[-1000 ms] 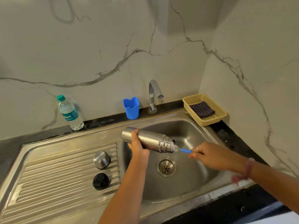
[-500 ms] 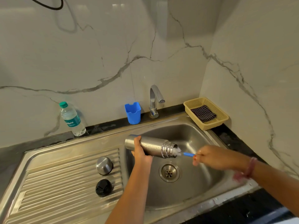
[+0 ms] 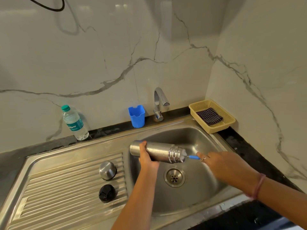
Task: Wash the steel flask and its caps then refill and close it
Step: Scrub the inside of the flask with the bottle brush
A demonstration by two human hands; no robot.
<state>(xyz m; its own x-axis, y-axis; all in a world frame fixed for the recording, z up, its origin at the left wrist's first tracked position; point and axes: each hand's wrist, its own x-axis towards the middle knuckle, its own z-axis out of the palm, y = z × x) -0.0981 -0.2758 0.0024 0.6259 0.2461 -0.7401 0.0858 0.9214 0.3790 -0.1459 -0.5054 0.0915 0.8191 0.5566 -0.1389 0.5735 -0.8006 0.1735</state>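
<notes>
Centre of the frame, over the sink point(image 3: 204, 138): the steel flask point(image 3: 157, 151) lies on its side in the air, mouth pointing right. The left hand point(image 3: 147, 156) grips it near the base, fingers curled round the body from below. The right hand point(image 3: 221, 163), right of centre, pinches the blue handle of a bottle brush point(image 3: 191, 156), and the white bristles sit right at the flask's mouth, partly inside it. There's a ring on one finger and a pink band on that wrist.

Down at lower left, on the ribbed draining board point(image 3: 58, 188), two caps stand apart from the flask: a steel cap point(image 3: 107, 170), and just below it in the frame a black cap point(image 3: 107, 193). Neither is being touched.

The drain point(image 3: 174, 177) shows in the sink floor, just below the flask's neck in the picture.

Along the back of the dark desk point(image 3: 41, 146): a plastic water bottle point(image 3: 75, 122) with a green lid at left, upright; a blue cup point(image 3: 136, 116) near the middle; the tap point(image 3: 158, 103) just right of it. At upper right, a yellow basket point(image 3: 214, 128) with a dark checked cloth point(image 3: 209, 116) lying in it.
</notes>
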